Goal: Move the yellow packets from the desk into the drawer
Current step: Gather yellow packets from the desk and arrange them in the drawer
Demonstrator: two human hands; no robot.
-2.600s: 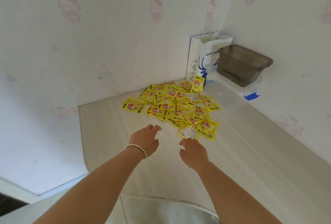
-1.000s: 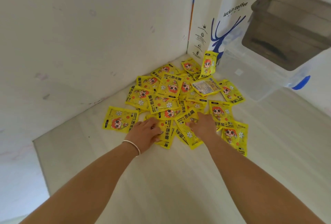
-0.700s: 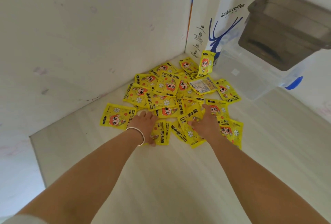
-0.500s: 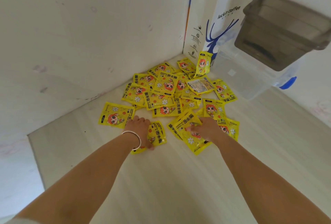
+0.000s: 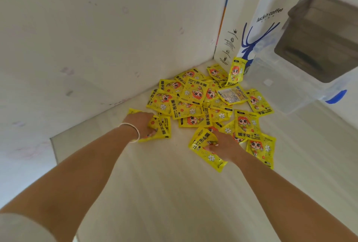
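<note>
Several yellow packets [image 5: 195, 94] with a cartoon figure lie spread in the far corner of the pale wooden desk [image 5: 164, 183]. My left hand [image 5: 140, 125], with a white bracelet on its wrist, grips yellow packets [image 5: 161, 127] at the heap's left edge. My right hand [image 5: 222, 144] curls its fingers round yellow packets [image 5: 203, 145] at the heap's near edge. No drawer is in view.
A white paper bag [image 5: 251, 24] with a blue deer print stands in the corner behind the heap. To its right a clear plastic box [image 5: 290, 90] with a blue clip carries a dark grey bin [image 5: 319, 34]. White walls close the desk on the left and back.
Both hands reached into the heap and gathered packets. The left hand has bunched packets at the left edge; the right hand has pulled some toward me.
</note>
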